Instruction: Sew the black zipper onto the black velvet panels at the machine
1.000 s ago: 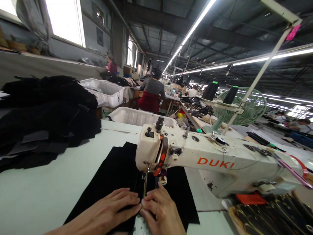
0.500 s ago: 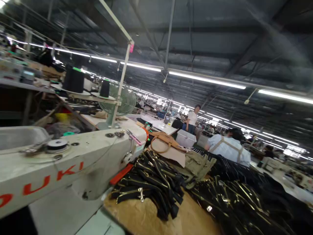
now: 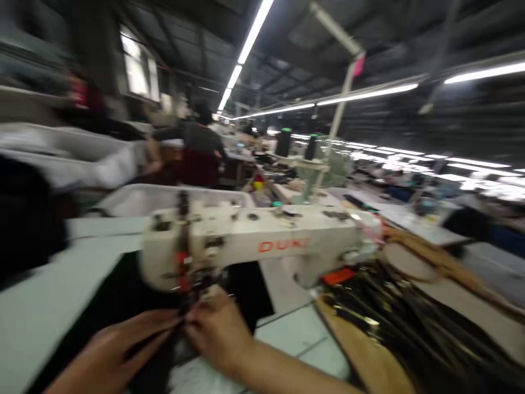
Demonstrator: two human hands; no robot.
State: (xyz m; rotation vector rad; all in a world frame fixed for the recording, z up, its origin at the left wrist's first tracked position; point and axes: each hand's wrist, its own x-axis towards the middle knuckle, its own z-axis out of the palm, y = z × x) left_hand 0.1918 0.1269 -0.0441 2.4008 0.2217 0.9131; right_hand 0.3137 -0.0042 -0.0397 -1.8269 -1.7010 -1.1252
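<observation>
A white sewing machine point(image 3: 246, 235) with red letters stretches across the middle of the view. Black fabric point(image 3: 118, 290) lies on the pale table under its needle end. My left hand point(image 3: 127, 345) has its fingers pressed together on the fabric edge, just in front of the needle area. Beside it on the right, my right hand point(image 3: 219, 328) pinches at the same dark material, close to the presser foot. The fingertips of both hands are blurred by motion.
Black zippers with gold teeth point(image 3: 394, 306) lie piled on a brown board point(image 3: 369, 355) at the right. Behind the machine sits a white bin point(image 3: 180, 194). Thread cones point(image 3: 284, 143) stand on a rack. A person in dark clothes point(image 3: 200, 148) is at the back left.
The view has swung left, bringing the machine's needle end and the black fabric into sight. Both my hands now show at the needle area; neither was visible before.
</observation>
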